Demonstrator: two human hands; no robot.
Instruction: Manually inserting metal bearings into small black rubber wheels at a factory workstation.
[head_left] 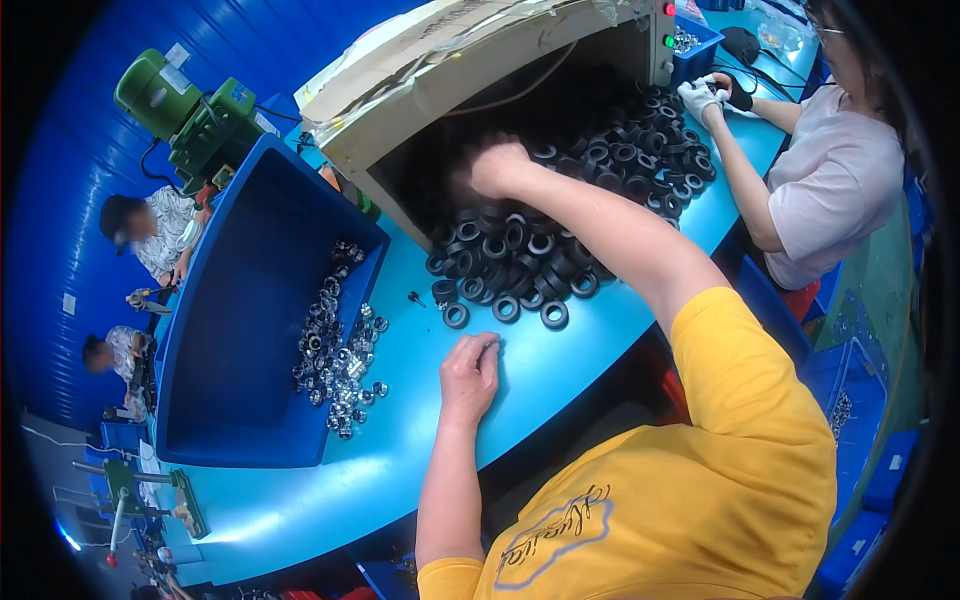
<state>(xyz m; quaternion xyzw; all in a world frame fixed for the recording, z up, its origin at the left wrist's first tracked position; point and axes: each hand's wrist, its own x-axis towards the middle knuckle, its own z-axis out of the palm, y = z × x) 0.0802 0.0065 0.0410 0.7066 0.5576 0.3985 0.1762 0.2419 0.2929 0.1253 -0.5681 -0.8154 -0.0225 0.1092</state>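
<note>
My left hand (469,376) rests on the light blue tabletop, its fingers curled together; whatever they hold, if anything, is hidden. Just beyond it lies the near edge of a big heap of black rings (510,262). My right hand (497,168) reaches across the heap into the open front of a beige box-like housing (400,130). That hand is smeared by motion and its fingers are lost in the dark interior. Left of my left hand, shiny metal ring-shaped parts (345,370) spill from a tipped blue bin (240,330) onto the table.
A small black-headed part (416,298) lies between bin and heap. A green machine (190,115) stands behind the bin, a hand press (125,490) at lower left. At right sits a co-worker (835,170) with gloved hands, near a blue bin (693,55). Others work far left.
</note>
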